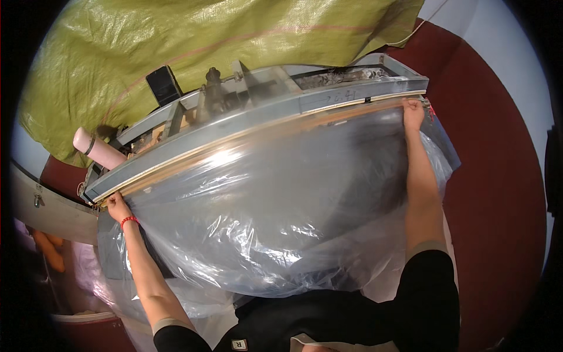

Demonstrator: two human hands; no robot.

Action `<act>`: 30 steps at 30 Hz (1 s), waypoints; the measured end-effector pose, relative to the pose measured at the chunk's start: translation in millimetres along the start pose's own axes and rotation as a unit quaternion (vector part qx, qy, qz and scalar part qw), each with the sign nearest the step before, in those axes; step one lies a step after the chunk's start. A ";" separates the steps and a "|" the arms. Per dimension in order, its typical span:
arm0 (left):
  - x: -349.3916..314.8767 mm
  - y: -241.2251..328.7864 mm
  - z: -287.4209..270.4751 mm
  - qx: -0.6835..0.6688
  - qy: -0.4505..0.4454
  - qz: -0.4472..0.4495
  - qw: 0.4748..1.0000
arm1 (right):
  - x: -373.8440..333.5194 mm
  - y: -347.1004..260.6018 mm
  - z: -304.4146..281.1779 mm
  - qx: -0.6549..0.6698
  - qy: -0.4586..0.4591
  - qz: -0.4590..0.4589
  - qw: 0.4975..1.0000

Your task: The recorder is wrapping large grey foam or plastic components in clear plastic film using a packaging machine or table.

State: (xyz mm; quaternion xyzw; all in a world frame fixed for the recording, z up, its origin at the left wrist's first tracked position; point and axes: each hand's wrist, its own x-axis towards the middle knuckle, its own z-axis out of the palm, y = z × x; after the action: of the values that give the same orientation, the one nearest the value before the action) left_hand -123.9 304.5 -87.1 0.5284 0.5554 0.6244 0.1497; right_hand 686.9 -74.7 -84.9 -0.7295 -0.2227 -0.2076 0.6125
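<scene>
Stretching between left hand [118, 207] and right hand [413, 114] (each pinching its top edge) is clear plastic [258, 226].

A yellow-green tarp [193, 26], crossed by a faint reddish stripe [328, 27], spread over the far side of the room, its creases catching the light. Dark red floor [498, 158] curved down the right, bordered by a pale bluish wall [510, 53]. At left stood a whitish panel [67, 214] with a metal latch [37, 200].

Sheet [252, 234] before frame [252, 119]; tarp [234, 35] behind; bottle [103, 152] left
</scene>
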 end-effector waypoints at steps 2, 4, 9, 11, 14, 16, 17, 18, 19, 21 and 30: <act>-1.9 4.9 11.0 0.011 -0.002 -0.002 1.000 | 4.5 5.6 -8.2 -0.002 0.004 0.012 1.000; -8.1 26.5 -0.9 0.043 0.071 -0.007 0.997 | 7.5 -0.9 -10.1 0.008 -0.008 0.026 1.000; 15.9 -16.3 -16.7 0.104 0.095 -0.110 0.984 | 6.8 -14.6 -14.7 0.128 -0.049 0.124 0.983; 9.0 -4.2 -19.4 -0.009 0.044 -0.145 0.988 | 5.7 -12.9 -18.1 0.126 -0.051 0.116 0.984; 2.1 27.4 -30.8 -0.168 -0.040 -0.227 0.958 | 0.4 -17.5 -26.5 0.108 -0.066 0.101 0.987; 8.8 45.1 -54.8 0.206 -0.211 -0.142 0.945 | -3.8 -23.6 -35.5 0.095 -0.083 0.092 0.988; -2.3 62.4 -55.1 0.215 -0.273 -0.195 0.917 | -2.6 -23.8 -48.6 -0.027 -0.100 -0.016 0.995; -4.0 64.5 -66.0 0.217 -0.266 -0.196 0.919 | -3.0 -31.1 -55.8 -0.138 -0.121 -0.124 0.975; -6.9 66.7 -84.2 0.159 -0.304 -0.173 0.923 | -4.8 -52.6 -70.5 -0.122 -0.178 -0.043 0.976; -20.8 65.4 -103.7 0.118 -0.318 -0.068 0.938 | -3.5 -57.5 -96.7 -0.031 -0.129 0.006 0.991; -178.9 265.9 -42.0 -0.186 -0.479 -0.153 0.844 | -2.0 -89.2 -226.0 -0.369 0.163 -0.055 0.913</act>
State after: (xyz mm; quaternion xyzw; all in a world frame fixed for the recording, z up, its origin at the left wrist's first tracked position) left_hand 18.7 53.6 58.4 0.6323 0.3615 0.3544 0.5864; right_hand 626.8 -284.3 22.3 -0.8461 -0.0672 -0.4248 0.3149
